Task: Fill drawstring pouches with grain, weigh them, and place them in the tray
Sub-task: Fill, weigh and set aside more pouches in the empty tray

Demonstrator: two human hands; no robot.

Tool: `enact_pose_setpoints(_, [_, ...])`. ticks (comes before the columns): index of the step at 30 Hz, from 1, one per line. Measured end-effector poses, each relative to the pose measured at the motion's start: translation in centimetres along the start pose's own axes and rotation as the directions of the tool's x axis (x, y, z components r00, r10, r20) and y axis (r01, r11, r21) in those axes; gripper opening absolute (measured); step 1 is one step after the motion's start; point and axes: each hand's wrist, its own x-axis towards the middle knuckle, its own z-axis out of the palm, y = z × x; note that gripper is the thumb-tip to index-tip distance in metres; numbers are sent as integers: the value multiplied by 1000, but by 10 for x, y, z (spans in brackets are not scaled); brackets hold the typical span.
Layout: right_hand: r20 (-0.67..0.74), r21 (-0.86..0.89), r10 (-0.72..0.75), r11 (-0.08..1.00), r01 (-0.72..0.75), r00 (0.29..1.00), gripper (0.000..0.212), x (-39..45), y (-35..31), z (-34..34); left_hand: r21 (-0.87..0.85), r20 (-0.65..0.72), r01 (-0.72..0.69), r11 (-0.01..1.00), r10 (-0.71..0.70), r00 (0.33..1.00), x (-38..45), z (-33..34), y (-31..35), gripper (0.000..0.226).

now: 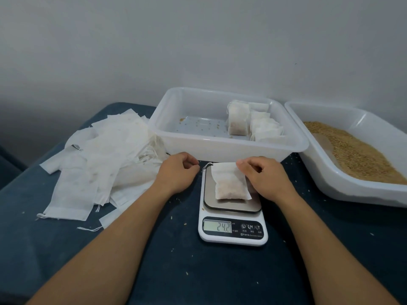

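We are weighing a filled pouch, which is lying flat on the steel platform of the scale at the middle of the worktop; the display is reading 24.2. Our right hand is pinching the pouch's upper right corner, its fingers clamped on the thin cloth. Our left hand is sitting just left of the scale with its fingers curled together, apparently pinching the drawstring that is trailing from the pouch's mouth, though the thread is too fine for us to be sure.

We are judging the pouch light and soft: a limp, thin fabric with loose grain shifting inside, so it is likely sagging wherever it is unsupported. The safest hold looks to be the gathered mouth or the string, keeping the opening uppermost so nothing is spilling.

Behind the scale, the tray is holding a cluster of finished pouches in its right part, with stray grains on its floor. To the right, a second tub is holding the loose grain. On the left, empty pouches are lying in a loose heap.
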Motion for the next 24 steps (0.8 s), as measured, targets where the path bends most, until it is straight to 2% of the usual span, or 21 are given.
enact_pose_setpoints(5, [-58,37,-22,999,24,998,15,4,-5,0,-14,12,0,1000,0,1000,2,0,-1,6])
enact_pose_setpoints(8, [-82,44,-29,998,33,996,14,5,-2,-1,-28,12,0,1000,0,1000,2,0,-2,7])
enact_pose_setpoints(14, [-136,58,54,997,-46,989,11,5,17,-9,-65,-3,2,998,-3,1000,5,0,-4,7])
enact_pose_setpoints(18, [-110,72,117,991,-109,987,14,4,29,-12,-53,-3,1,999,-2,1000,6,1,-5,7])
enact_pose_setpoints(24, [-41,63,29,998,-27,999,23,6,15,-4,-45,-5,-9,999,9,1000,6,1,-6,7])
